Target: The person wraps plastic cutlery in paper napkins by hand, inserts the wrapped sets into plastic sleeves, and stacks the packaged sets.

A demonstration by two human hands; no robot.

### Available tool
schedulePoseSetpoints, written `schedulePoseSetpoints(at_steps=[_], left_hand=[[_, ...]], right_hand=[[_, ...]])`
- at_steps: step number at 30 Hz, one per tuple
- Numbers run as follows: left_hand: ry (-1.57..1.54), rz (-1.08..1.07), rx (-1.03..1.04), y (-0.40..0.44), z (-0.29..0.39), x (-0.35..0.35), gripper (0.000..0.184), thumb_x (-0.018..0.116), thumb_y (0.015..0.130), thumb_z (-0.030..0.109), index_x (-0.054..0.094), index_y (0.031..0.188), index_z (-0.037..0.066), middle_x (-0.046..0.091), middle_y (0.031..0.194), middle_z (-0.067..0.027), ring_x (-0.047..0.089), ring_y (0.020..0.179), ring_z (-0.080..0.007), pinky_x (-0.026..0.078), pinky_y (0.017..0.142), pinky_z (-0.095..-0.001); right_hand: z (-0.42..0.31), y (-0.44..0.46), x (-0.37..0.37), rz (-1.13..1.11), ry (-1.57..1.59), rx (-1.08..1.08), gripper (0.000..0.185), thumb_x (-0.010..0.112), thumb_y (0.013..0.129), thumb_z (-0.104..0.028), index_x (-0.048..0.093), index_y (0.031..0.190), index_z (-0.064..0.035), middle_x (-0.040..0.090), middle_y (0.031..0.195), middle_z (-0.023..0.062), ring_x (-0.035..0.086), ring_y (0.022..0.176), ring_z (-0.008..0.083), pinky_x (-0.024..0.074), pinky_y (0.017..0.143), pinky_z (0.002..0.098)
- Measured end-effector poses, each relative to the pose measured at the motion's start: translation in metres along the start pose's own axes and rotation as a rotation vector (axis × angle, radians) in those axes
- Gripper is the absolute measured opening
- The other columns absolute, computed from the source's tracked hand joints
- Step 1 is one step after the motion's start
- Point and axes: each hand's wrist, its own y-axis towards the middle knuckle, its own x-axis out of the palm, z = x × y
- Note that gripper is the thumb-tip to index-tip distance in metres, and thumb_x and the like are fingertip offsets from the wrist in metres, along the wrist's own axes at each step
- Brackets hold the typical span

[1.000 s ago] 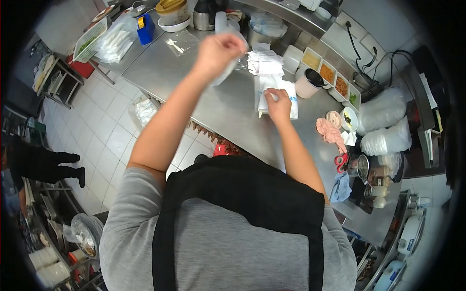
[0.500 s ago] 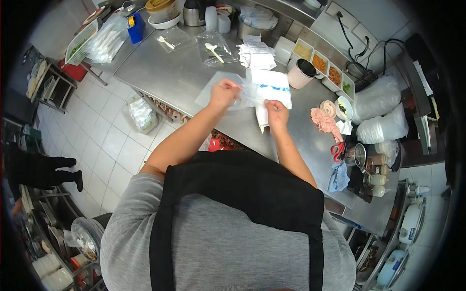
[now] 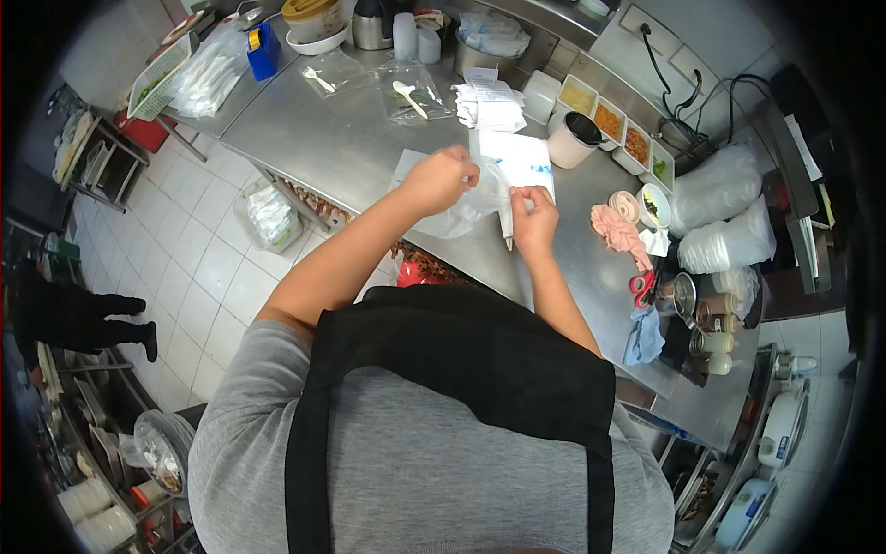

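Observation:
Between my two hands a clear plastic bag (image 3: 471, 210) is stretched over the steel counter's front edge. My left hand (image 3: 445, 178) pinches its upper left side, and my right hand (image 3: 533, 214) pinches its right edge with closed fingers. Just behind the hands lies a stack of white bags with blue print (image 3: 517, 152). Folded white paper slips (image 3: 489, 103) are piled behind that stack. Further left, two clear bags, each with a white spoon (image 3: 409, 97), rest flat on the counter.
The steel counter (image 3: 305, 138) carries a pink canister (image 3: 572, 140), food trays (image 3: 607, 122), a pink cloth (image 3: 618, 235), red scissors (image 3: 641, 288) and a blue cloth (image 3: 644, 337). A blue tape dispenser (image 3: 263, 52) stands at the back left. A person in black (image 3: 83, 314) is at the far left.
My left hand has come down from above the back of the counter with the clear bag. Both hands now hold the bag, and it has opened out somewhat between them.

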Motion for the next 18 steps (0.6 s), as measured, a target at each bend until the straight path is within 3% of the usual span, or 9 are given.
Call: schedulePoseSetpoints(at_steps=[3, 7, 11, 15, 18], left_hand=[[0.062, 0.029, -0.006, 0.004, -0.003, 0.010, 0.024, 0.060, 0.069, -0.002, 0.068, 0.089, 0.008, 0.061, 0.099, -0.0148, 0.062, 0.090, -0.0327, 0.051, 0.076, -0.0403], [0.052, 0.038, 0.011, 0.011, 0.013, 0.009, 0.039, 0.063, 0.066, -0.003, 0.064, 0.105, 0.004, 0.061, 0.106, -0.0147, 0.061, 0.094, -0.0324, 0.050, 0.081, -0.0389], [-0.039, 0.113, 0.056, 0.018, 0.031, 0.007, 0.048, 0.059, 0.068, -0.004, 0.059, 0.116, 0.004, 0.060, 0.111, -0.0150, 0.060, 0.094, -0.0342, 0.050, 0.081, -0.0390], [-0.012, 0.112, 0.183, 0.015, 0.052, 0.009, 0.053, 0.054, 0.071, -0.005, 0.053, 0.124, 0.003, 0.056, 0.122, -0.0137, 0.061, 0.096, -0.0341, 0.050, 0.081, -0.0391], [-0.037, 0.037, 0.246, 0.001, 0.076, 0.007, 0.054, 0.051, 0.073, -0.004, 0.051, 0.127, 0.005, 0.053, 0.128, -0.0123, 0.062, 0.093, -0.0329, 0.051, 0.079, -0.0393]], right_hand=[[0.006, 0.002, -0.011, 0.066, -0.034, -0.076, 0.007, 0.067, 0.078, -0.011, 0.064, 0.078, -0.0041, 0.059, 0.083, 0.0153, 0.060, 0.083, 0.0319, 0.0464, 0.073, 0.0358], [-0.041, 0.000, -0.043, 0.100, -0.009, -0.137, 0.019, 0.067, 0.073, -0.001, 0.065, 0.091, -0.0061, 0.058, 0.095, 0.0120, 0.059, 0.088, 0.0268, 0.0455, 0.079, 0.0319], [-0.068, -0.020, -0.064, -0.152, -0.029, -0.075, 0.028, 0.065, 0.072, -0.004, 0.068, 0.099, -0.0130, 0.059, 0.113, 0.0226, 0.056, 0.109, 0.0379, 0.0441, 0.091, 0.0376], [-0.050, -0.024, -0.064, -0.456, -0.043, 0.042, 0.032, 0.066, 0.073, -0.008, 0.068, 0.105, -0.0124, 0.056, 0.118, 0.0280, 0.054, 0.113, 0.0378, 0.0420, 0.095, 0.0373], [-0.034, -0.019, -0.053, -0.382, 0.051, 0.154, 0.032, 0.064, 0.077, -0.007, 0.066, 0.108, -0.0092, 0.058, 0.117, 0.0251, 0.057, 0.111, 0.0317, 0.0418, 0.094, 0.0346]])
